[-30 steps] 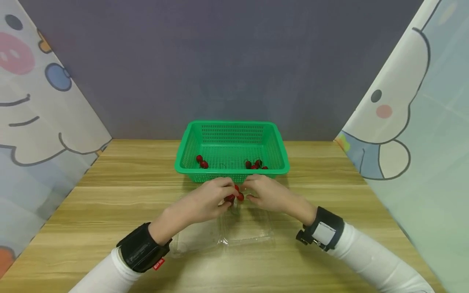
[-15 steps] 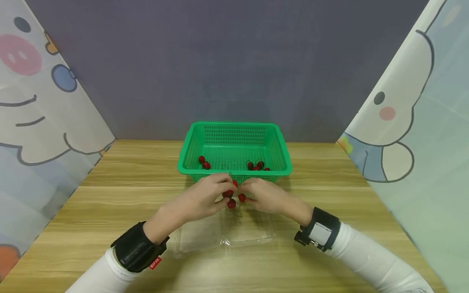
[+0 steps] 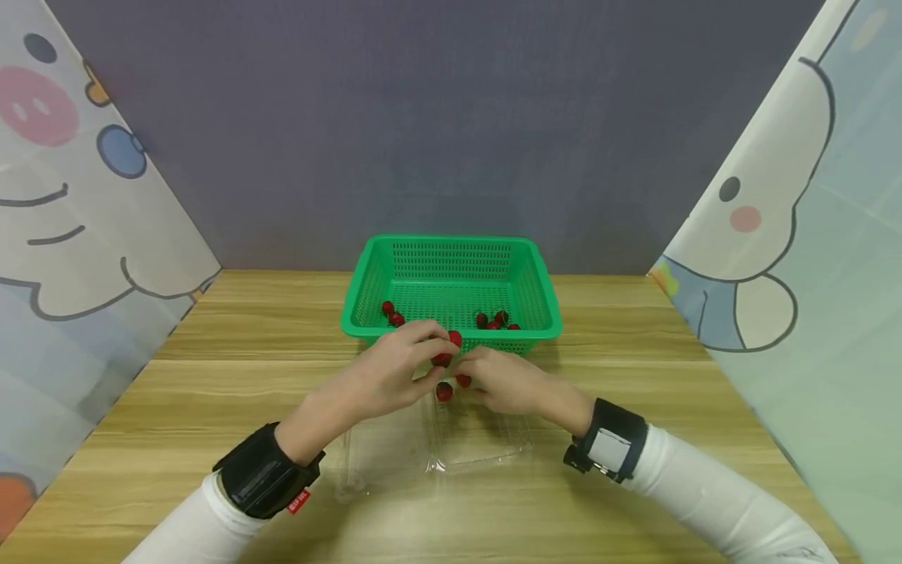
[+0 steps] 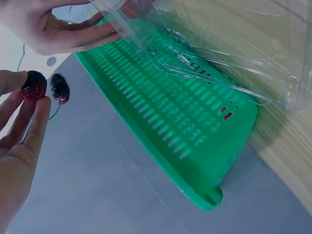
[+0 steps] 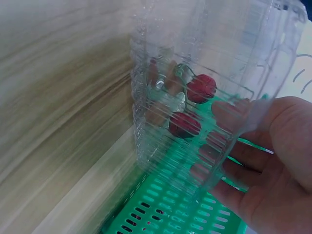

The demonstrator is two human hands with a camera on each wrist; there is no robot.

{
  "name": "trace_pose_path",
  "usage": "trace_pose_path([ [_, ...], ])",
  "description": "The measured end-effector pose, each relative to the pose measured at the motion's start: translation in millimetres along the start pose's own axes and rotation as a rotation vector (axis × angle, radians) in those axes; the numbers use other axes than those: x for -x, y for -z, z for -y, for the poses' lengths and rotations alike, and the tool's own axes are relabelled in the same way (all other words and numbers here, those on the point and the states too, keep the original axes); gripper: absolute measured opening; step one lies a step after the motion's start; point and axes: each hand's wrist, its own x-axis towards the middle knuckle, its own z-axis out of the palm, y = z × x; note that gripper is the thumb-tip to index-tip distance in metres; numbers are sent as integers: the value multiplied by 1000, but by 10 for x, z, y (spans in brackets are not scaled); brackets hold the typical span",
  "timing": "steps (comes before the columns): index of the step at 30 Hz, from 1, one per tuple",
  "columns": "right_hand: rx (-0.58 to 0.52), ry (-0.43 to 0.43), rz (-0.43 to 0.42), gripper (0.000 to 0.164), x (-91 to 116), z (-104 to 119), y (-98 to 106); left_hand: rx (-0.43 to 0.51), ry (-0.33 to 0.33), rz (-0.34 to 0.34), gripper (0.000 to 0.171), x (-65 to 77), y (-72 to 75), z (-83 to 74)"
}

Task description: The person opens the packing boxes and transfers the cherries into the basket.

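Note:
My left hand (image 3: 402,372) is above the far side of an open clear plastic box (image 3: 430,466). Between thumb and fingers it pinches a dark red cherry (image 4: 34,86). A second cherry (image 4: 60,88) hangs beside it, its stem trailing. The right hand (image 3: 507,381) reaches over the box with bent fingers around another cherry (image 3: 463,381), which they partly cover. Below the left thumb, one more cherry (image 3: 444,392) lies in the box. Through the plastic, the right wrist view shows two cherries (image 5: 184,124) close to the right fingers.
Behind the box stands a green slotted basket (image 3: 451,333). Loose cherries (image 3: 493,321) lie inside it at the right, and a few (image 3: 391,312) at the left. Beneath is a wood-grain table (image 3: 247,376), with a grey wall (image 3: 451,117) behind and cartoon-printed panels on both sides.
My left hand has lifted slightly with its cherries, leaving one lower in the box. The right fingers have closed in over the cherry beside them. The basket's contents look the same.

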Motion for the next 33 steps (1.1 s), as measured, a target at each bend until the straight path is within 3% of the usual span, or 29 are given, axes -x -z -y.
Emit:
trace_pose_path([
  [6, 18, -17, 33, 13, -28, 8, -25, -28, 6, -31, 26, -35, 24, 56],
  [13, 55, -30, 53, 10, -43, 6, -67, -44, 82, -79, 23, -45, 35, 189],
  [33, 43, -31, 52, 14, 39, -3, -207, -54, 217, -107, 23, -48, 48, 532],
])
